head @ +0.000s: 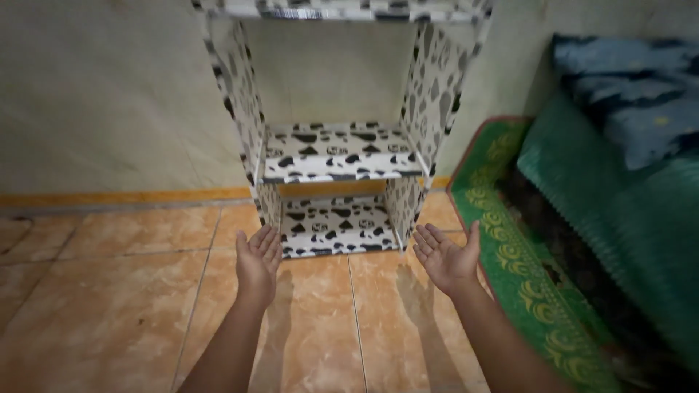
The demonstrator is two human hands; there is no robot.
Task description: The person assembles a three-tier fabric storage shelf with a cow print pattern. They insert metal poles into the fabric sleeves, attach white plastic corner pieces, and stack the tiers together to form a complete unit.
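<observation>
Left hand (258,256) and right hand (445,256) both released, palms up, holding nothing. Cow-print shelf unit (336,156) stands at 12 o'clock, backed against the wall (109,94) for support; shelves bare.

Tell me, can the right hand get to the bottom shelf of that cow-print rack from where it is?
Probably yes: the right hand is open, palm up, holding nothing, just in front of the bottom shelf, with only bare floor tiles between them.

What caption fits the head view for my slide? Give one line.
Two open, empty hands, left and right, held palm-up before a cow-print shelf on a tiled floor, green rug alongside.
</observation>
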